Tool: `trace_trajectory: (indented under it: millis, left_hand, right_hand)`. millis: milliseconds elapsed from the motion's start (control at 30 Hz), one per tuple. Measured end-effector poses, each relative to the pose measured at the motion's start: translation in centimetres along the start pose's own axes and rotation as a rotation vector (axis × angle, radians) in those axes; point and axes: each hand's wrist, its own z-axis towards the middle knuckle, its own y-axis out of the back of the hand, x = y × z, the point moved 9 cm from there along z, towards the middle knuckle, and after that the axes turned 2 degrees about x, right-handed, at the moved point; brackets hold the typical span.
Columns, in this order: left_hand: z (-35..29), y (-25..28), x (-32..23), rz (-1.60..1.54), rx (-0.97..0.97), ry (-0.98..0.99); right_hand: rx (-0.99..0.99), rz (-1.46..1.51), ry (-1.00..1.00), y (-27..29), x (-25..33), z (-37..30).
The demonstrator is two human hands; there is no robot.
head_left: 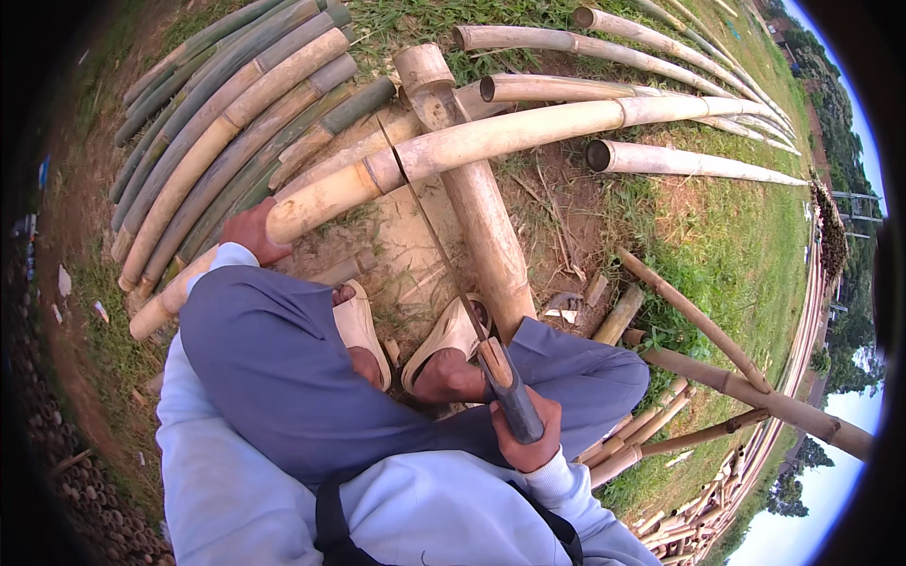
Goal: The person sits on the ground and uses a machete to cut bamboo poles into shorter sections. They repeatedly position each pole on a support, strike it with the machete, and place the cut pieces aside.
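A long pale bamboo pole point(519, 137) runs across in front of me, resting over a thick notched bamboo post point(486, 236). My left hand point(253, 234) is closed around the pole left of the post, its fingers partly hidden. In my right hand point(528, 429), near my right knee, is the dark-and-wood handle of a handsaw point(436, 231). The thin blade slants up and away from my fist and crosses the pole beside a joint, just left of the post. How deep the blade sits in the bamboo I cannot tell.
Several bamboo poles point(226, 132) lie side by side at the left, and more poles point(566, 42) spread out at far right. An angled bamboo frame point(717, 377) stands to my right. My sandaled feet point(363, 330) are below the pole, near bamboo offcuts point(618, 316).
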Motion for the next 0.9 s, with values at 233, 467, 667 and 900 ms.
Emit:
trace_trajectory:
  millis: [233,467,667,900]
  left_hand:
    - [0.1,0.4,-0.5,-0.023,-0.027,-0.043]
    - [0.6,-0.8,0.9,-0.006,0.016,0.014]
    - [-0.6,-2.1,1.1,0.029,-0.033,-0.055]
    - [-0.9,0.8,4.8,0.001,-0.070,0.063]
  right_hand:
    - [-0.003,-0.009,0.122,-5.0,-0.7,10.1]
    - [0.002,-0.007,0.036,-0.6,-2.1,0.5]
    - [-0.055,-0.008,0.177,-5.3,-1.8,9.6]
    - [-0.116,0.010,0.237,0.5,1.0,3.1]
